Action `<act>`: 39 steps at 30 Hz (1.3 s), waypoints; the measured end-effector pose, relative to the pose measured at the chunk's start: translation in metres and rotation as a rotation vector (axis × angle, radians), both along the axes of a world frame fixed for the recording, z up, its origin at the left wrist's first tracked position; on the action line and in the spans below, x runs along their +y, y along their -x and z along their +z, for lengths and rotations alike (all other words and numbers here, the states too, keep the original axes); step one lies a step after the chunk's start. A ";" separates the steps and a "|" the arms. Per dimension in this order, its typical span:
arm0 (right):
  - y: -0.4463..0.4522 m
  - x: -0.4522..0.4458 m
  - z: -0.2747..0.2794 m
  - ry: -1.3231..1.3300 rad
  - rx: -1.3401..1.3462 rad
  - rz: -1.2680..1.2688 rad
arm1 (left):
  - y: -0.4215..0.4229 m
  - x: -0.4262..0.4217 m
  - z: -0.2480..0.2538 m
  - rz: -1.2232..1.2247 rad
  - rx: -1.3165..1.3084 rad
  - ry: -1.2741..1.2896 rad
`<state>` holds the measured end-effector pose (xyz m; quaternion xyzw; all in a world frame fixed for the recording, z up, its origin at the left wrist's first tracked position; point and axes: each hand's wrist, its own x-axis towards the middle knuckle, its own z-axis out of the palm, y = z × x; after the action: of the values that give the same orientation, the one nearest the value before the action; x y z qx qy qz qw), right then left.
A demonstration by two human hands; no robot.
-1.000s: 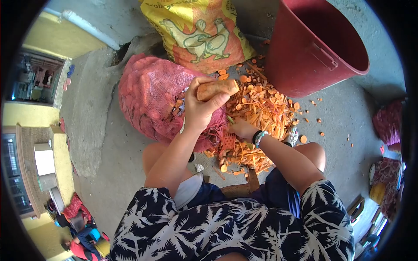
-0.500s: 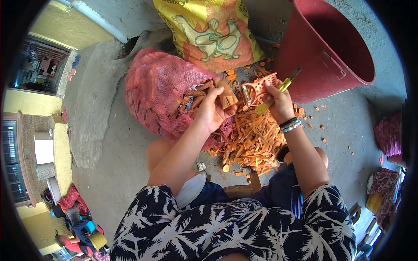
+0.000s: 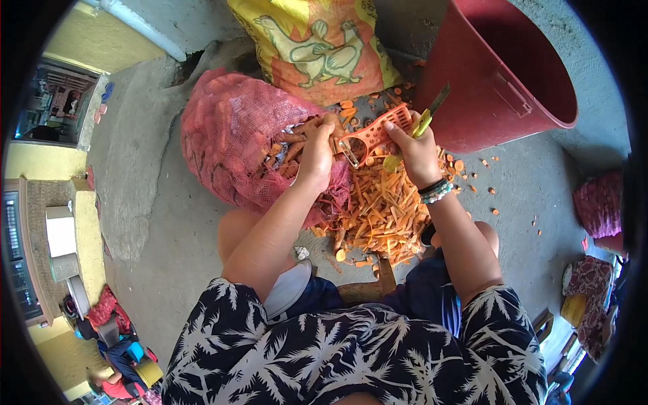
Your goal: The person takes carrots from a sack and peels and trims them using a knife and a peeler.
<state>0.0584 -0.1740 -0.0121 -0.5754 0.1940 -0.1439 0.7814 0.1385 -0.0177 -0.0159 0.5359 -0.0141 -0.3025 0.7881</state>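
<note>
My left hand (image 3: 316, 155) is closed around a carrot (image 3: 337, 130), mostly hidden by the fingers. In my right hand (image 3: 417, 152) is an orange plastic peeler (image 3: 379, 133) with holes in its flat handle; its blade end points left and meets or nearly meets the carrot. The same hand also grips a knife (image 3: 422, 124) with a yellow-green handle, its blade angled up and to the right. Beneath both hands spreads a heap of carrot peels (image 3: 385, 209). A red mesh sack (image 3: 233, 138) of carrots lies open beside my left hand.
A tall red bin (image 3: 466, 81) stands at the upper right. Behind the heap leans a yellow and orange sack (image 3: 324, 54) printed with chickens. Carrot slices dot the concrete floor (image 3: 513, 196). Another person (image 3: 115, 385) is far off at the lower left.
The peeler has swung level and come left toward the carrot. My left hand has turned, covering more of the carrot. The whole view has shifted slightly.
</note>
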 end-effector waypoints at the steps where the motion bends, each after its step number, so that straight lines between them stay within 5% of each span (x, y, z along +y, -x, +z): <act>1: 0.000 0.001 0.000 0.017 -0.005 -0.013 | 0.001 0.001 -0.001 -0.037 -0.017 -0.063; 8: 0.002 -0.008 0.003 0.074 -0.023 0.045 | 0.013 -0.002 -0.020 -0.063 -0.013 -0.069; 10: -0.002 -0.018 0.003 -0.013 -0.018 0.088 | 0.017 -0.002 -0.021 -0.143 -0.249 -0.197; 14: -0.017 -0.059 -0.022 0.319 0.084 -0.508 | 0.016 0.014 -0.044 -0.461 -0.141 -0.168; 16: -0.013 -0.064 -0.019 0.026 -0.061 -0.413 | 0.021 0.012 -0.001 -0.465 -0.022 -0.096; 18: -0.008 -0.035 -0.002 0.068 -0.052 -0.194 | 0.015 0.011 -0.002 -0.186 0.216 -0.037; 23: 0.012 0.009 0.015 0.074 0.001 0.017 | 0.015 0.004 -0.003 -0.055 0.109 0.039; 30: 0.002 -0.006 0.003 0.090 -0.040 0.012 | 0.033 0.006 -0.001 0.000 0.114 0.037; 32: -0.010 -0.037 -0.005 0.399 0.087 -0.364 | 0.029 0.022 -0.001 -0.438 0.069 0.023; 34: -0.007 -0.074 -0.027 -0.039 -0.070 -0.420 | 0.029 0.022 -0.002 -0.416 0.133 0.044; 36: -0.001 -0.053 -0.013 0.106 -0.040 -0.322 | 0.028 0.018 0.002 -0.146 0.310 0.068; 39: 0.013 0.005 0.013 0.043 0.028 -0.170 | 0.021 0.017 -0.002 -0.091 0.269 0.025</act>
<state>0.0455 -0.1688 0.0011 -0.5754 0.2501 -0.2056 0.7511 0.1179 -0.0012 -0.0183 0.4793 0.0636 -0.4067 0.7752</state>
